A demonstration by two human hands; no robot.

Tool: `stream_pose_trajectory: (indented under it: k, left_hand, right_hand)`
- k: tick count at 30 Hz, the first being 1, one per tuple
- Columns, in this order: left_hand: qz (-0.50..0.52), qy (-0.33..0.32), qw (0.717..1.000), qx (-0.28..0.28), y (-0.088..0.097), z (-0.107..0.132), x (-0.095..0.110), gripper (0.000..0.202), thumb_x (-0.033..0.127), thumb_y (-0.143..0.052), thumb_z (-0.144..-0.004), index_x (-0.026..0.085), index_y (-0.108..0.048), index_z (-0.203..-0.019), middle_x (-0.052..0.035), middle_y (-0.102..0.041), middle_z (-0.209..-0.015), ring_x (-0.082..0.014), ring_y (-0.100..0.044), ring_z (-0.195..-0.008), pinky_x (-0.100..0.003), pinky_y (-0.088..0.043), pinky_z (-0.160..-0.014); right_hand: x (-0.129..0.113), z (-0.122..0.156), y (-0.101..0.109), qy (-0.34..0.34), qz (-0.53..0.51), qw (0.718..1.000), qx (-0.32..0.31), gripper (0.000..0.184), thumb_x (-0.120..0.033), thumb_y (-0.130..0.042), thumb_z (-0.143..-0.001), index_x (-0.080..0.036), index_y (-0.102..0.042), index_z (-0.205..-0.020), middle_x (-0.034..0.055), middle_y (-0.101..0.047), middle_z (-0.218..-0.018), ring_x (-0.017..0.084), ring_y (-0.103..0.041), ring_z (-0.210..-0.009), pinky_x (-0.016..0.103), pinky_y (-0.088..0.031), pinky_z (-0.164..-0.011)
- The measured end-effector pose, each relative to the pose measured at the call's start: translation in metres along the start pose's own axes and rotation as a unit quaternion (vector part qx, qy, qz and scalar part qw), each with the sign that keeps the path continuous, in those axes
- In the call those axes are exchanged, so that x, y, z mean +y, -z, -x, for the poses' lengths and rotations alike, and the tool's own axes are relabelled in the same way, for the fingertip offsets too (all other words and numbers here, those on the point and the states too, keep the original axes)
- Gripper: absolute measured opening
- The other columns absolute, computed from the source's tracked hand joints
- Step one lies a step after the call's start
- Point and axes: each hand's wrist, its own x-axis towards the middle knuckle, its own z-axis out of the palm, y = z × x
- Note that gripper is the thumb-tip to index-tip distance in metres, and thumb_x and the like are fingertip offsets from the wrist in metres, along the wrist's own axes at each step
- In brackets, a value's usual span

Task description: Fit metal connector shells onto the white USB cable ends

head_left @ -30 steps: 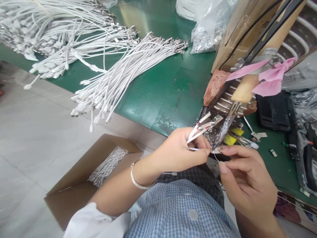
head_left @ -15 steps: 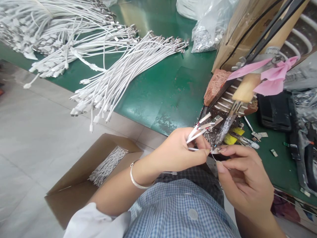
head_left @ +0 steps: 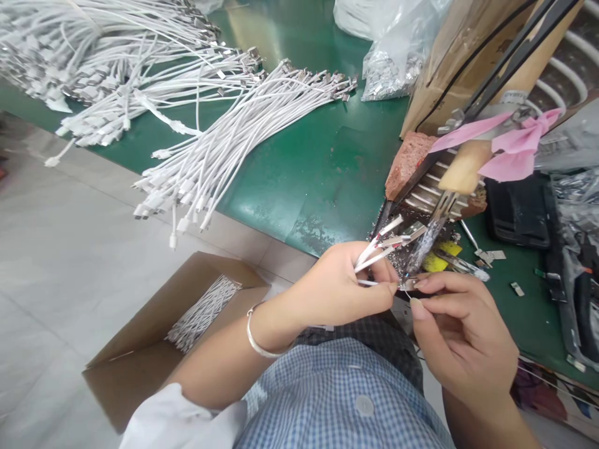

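Note:
My left hand point(head_left: 339, 284) is closed on a small bunch of short white cables point(head_left: 381, 244), whose stripped ends fan up to the right. One cable end is pinched between its thumb and forefinger and meets a small metal connector point(head_left: 408, 284). My right hand point(head_left: 461, 333) pinches that connector and a thin wire. Both hands sit under the tip of a soldering iron point(head_left: 428, 240) with a wooden handle and a pink ribbon, fixed on a stand at the green table's point(head_left: 304, 162) near edge.
Large heaps of white cables point(head_left: 201, 149) lie across the table's left. A cardboard box point(head_left: 154, 349) with finished cables stands on the floor at my left. Plastic bags of metal parts point(head_left: 388, 72) lie at the back. A brown carton and a black tray are on the right.
Hardly anything has moved. My right hand has shifted slightly up and to the left against the cable end; my left hand holds still.

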Motion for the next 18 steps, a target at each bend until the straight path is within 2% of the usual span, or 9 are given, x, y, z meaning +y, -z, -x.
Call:
stream_pose_trajectory:
  k: [9, 18]
  left_hand:
    - [0.007, 0.023, 1.000, 0.000, -0.0017, 0.0011, 0.0055, 0.014, 0.006, -0.059, -0.067, 0.017, -0.052, -0.060, -0.0005, -0.062, -0.073, -0.0099, -0.052, -0.064, -0.023, -0.039, -0.056]
    - [0.005, 0.011, 1.000, 0.003, -0.0022, 0.0011, 0.0059, 0.015, 0.005, -0.058, -0.067, 0.016, -0.052, -0.059, 0.0004, -0.060, -0.070, -0.0088, -0.051, -0.063, -0.021, -0.038, -0.056]
  right_hand:
    - [0.0006, -0.0010, 0.0011, -0.003, 0.006, 1.000, 0.004, 0.021, -0.002, -0.067, -0.081, -0.019, -0.062, -0.092, 0.0034, -0.062, -0.101, 0.016, -0.062, -0.092, 0.034, -0.053, -0.081]
    - [0.0001, -0.0008, -0.0007, 0.002, 0.001, 1.000, 0.011, 0.021, -0.002, -0.066, -0.081, -0.018, -0.062, -0.092, 0.0030, -0.062, -0.100, 0.016, -0.062, -0.091, 0.033, -0.053, -0.083]
